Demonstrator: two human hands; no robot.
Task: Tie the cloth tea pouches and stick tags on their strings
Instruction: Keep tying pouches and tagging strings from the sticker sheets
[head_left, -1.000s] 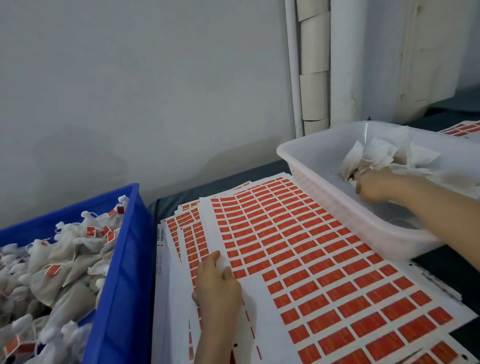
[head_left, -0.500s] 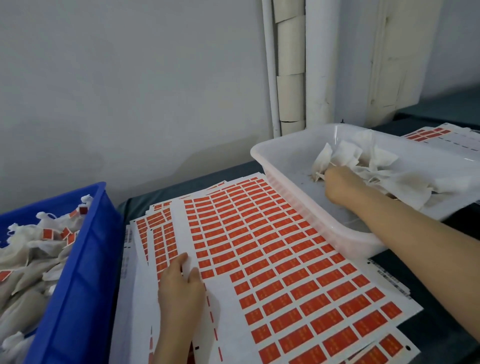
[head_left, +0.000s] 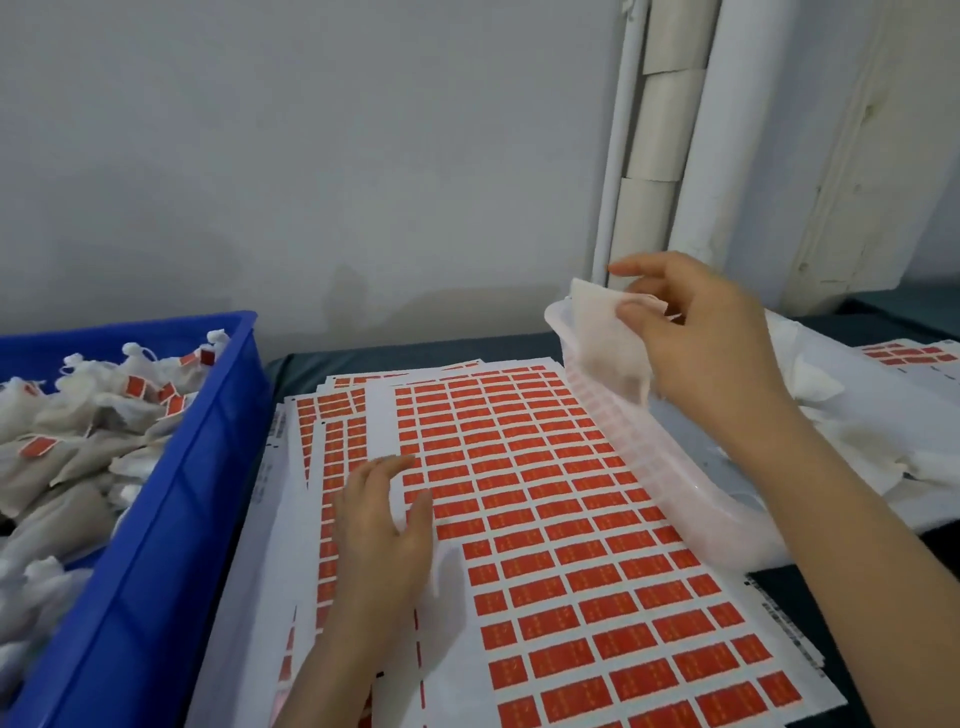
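Note:
My right hand (head_left: 696, 332) holds a white cloth tea pouch (head_left: 608, 343) pinched between thumb and fingers, lifted above the near-left corner of the white plastic tray (head_left: 675, 493). More untied pouches (head_left: 852, 441) lie in that tray. My left hand (head_left: 382, 519) rests flat on a sheet of red sticker tags (head_left: 571, 519) spread over the table, fingers straight at the sheet's left columns.
A blue bin (head_left: 171, 519) at the left holds several tied pouches (head_left: 78, 426) with red tags on them. Another tag sheet (head_left: 909, 356) lies at the far right. Several sheets are stacked under the top one. A wall and white pipes stand behind.
My right hand has come up out of the white tray with one pouch and moved left over the tray's corner. My left hand has stayed on the tag sheet.

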